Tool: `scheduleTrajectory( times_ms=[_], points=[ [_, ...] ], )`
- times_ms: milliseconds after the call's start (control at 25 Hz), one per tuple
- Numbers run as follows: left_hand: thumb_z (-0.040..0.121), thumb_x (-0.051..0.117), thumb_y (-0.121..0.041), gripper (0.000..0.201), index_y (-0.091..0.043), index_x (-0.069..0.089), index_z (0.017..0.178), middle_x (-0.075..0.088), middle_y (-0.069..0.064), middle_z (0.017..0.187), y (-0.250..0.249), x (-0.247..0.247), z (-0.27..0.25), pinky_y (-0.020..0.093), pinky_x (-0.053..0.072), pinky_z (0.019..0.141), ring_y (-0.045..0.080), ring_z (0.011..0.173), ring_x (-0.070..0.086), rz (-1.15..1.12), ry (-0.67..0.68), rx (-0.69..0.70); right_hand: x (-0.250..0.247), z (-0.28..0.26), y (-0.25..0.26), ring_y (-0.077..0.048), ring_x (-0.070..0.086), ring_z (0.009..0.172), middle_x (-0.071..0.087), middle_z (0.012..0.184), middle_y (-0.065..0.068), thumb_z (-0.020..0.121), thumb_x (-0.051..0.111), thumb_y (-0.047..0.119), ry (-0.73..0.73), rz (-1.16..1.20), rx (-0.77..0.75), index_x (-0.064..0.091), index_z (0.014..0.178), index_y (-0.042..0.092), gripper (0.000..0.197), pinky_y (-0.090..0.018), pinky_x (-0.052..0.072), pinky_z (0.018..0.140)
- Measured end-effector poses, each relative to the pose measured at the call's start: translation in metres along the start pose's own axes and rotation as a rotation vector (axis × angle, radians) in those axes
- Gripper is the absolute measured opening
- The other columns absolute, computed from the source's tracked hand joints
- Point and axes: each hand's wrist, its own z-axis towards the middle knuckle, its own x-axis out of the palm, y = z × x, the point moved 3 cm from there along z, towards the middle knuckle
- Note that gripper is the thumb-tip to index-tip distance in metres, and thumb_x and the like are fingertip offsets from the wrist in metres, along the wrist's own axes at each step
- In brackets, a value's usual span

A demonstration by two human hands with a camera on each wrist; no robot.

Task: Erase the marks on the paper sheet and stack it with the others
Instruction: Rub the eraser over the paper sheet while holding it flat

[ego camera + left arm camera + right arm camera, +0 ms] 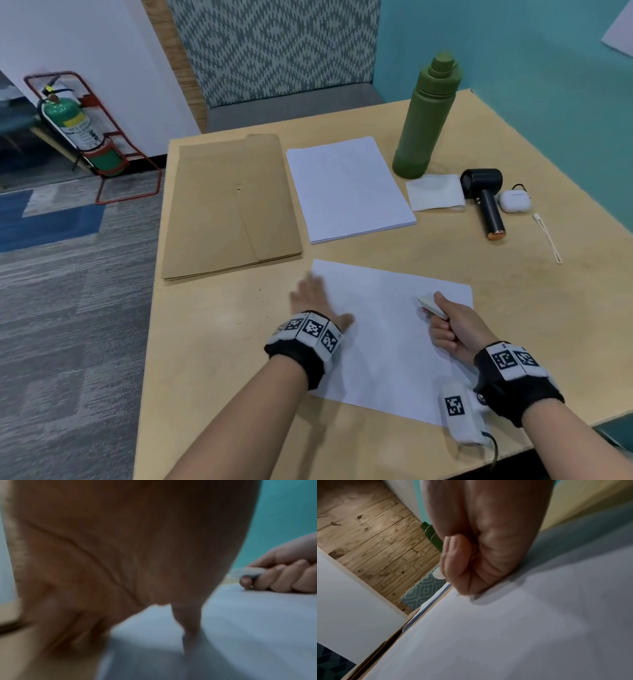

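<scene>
A single white paper sheet point(387, 329) lies at the near middle of the wooden table point(212, 359); no marks show on it. My left hand point(313, 301) lies flat and blurred at the sheet's left edge, fingers straight, thumb on the paper. My right hand point(448, 325) rests on the sheet's right part, fingers curled round a white eraser point(432, 304) whose tip sticks out past the thumb. In the left wrist view the same right hand point(281, 577) holds the eraser point(248, 572) above the sheet point(240, 628). A stack of white sheets point(349, 188) lies farther back.
A brown envelope point(229, 205) lies left of the stack. A green bottle point(428, 116), a folded white cloth point(435, 192), a small black hand-held fan point(486, 202), a white earbud case point(513, 201) and a thin white strap point(548, 238) sit at the back right. The table's left edge drops to carpet.
</scene>
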Motion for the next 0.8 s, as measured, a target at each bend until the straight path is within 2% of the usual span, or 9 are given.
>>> scheduleTrajectory(
  times_ms=[80,160,240,360,520,560,640,720,800],
  points=[
    [0.099,0.025,-0.048,0.062,-0.009,0.026,0.147,0.019,0.015,0.156,0.025,-0.009,-0.015,0.048,0.006,0.117,0.032,0.144,0.014,0.173,0.124,-0.192,0.001,-0.001,0.0,-0.006,0.022,0.029,0.028,0.039,0.006,0.096,0.039,0.036,-0.007,-0.015,-0.001,0.05,0.076,0.008,0.037,-0.014,0.015,0.031],
    [0.099,0.03,-0.041,0.061,-0.005,0.023,0.147,0.019,0.016,0.155,0.045,-0.019,-0.028,0.044,0.008,0.118,0.032,0.143,0.017,0.314,0.058,-0.288,0.003,-0.003,0.001,-0.008,0.024,0.029,0.03,0.039,0.006,0.096,0.039,0.036,-0.022,-0.082,-0.022,0.048,0.073,0.009,0.037,-0.012,0.017,0.031],
    [0.095,0.044,-0.023,0.065,0.001,0.014,0.147,0.015,0.018,0.155,0.055,-0.021,-0.032,0.041,0.017,0.114,0.032,0.141,0.023,0.138,-0.132,-0.283,0.008,-0.006,0.003,-0.009,0.029,0.029,0.035,0.041,0.005,0.096,0.04,0.035,-0.043,-0.225,-0.057,0.047,0.07,0.01,0.037,-0.013,0.021,0.033],
    [0.09,0.047,-0.004,0.041,-0.004,0.044,0.131,0.043,0.012,0.132,0.066,-0.02,-0.032,0.034,0.044,0.082,0.031,0.109,0.056,-0.314,-0.431,-0.138,0.023,-0.014,0.007,-0.009,0.035,0.031,0.043,0.052,-0.001,0.096,0.044,0.029,-0.004,-0.383,-0.119,0.051,0.068,0.01,0.035,-0.016,0.026,0.034],
    [0.096,0.046,-0.026,0.024,-0.009,0.061,0.104,0.065,0.01,0.108,0.071,-0.017,-0.027,0.034,0.043,0.081,0.03,0.1,0.059,-0.471,-0.554,-0.16,0.056,-0.019,0.021,-0.007,0.041,0.033,0.051,0.058,-0.006,0.095,0.047,0.017,0.139,-0.548,-0.246,0.059,0.084,0.005,0.021,-0.017,0.032,0.035],
    [0.098,0.042,-0.027,0.027,-0.012,0.06,0.111,0.062,0.009,0.118,0.069,-0.013,-0.025,0.038,0.038,0.095,0.028,0.111,0.055,-0.411,-0.567,-0.134,0.065,-0.018,0.025,-0.007,0.043,0.035,0.053,0.06,-0.006,0.094,0.048,0.015,0.182,-0.603,-0.279,0.06,0.092,0.003,0.017,-0.017,0.035,0.035],
    [0.099,0.039,-0.03,0.043,-0.02,0.039,0.14,0.031,0.007,0.152,0.063,-0.002,-0.019,0.049,0.0,0.116,0.023,0.143,0.021,-0.211,-0.519,-0.019,0.082,-0.014,0.033,-0.007,0.049,0.038,0.058,0.062,-0.004,0.092,0.052,0.011,0.25,-0.769,-0.35,0.061,0.098,0.006,0.012,-0.017,0.041,0.04],
    [0.091,0.049,-0.049,0.075,-0.029,0.007,0.151,-0.012,-0.002,0.159,0.058,0.009,-0.011,0.055,-0.019,0.109,0.025,0.145,-0.018,-0.112,-0.376,0.068,0.097,-0.007,0.04,-0.003,0.054,0.043,0.06,0.066,0.0,0.088,0.056,0.01,0.29,-0.964,-0.417,0.062,0.097,0.009,0.012,-0.016,0.045,0.047],
    [0.075,0.058,-0.066,0.102,-0.036,-0.005,0.149,-0.028,-0.003,0.154,0.054,0.013,-0.004,0.058,-0.022,0.105,0.03,0.139,-0.031,-0.077,-0.271,0.101,0.113,0.0,0.046,-0.009,0.055,0.059,0.059,0.079,0.001,0.086,0.062,0.02,0.322,-1.143,-0.495,0.065,0.099,0.01,0.017,-0.02,0.044,0.061]
  ],
)
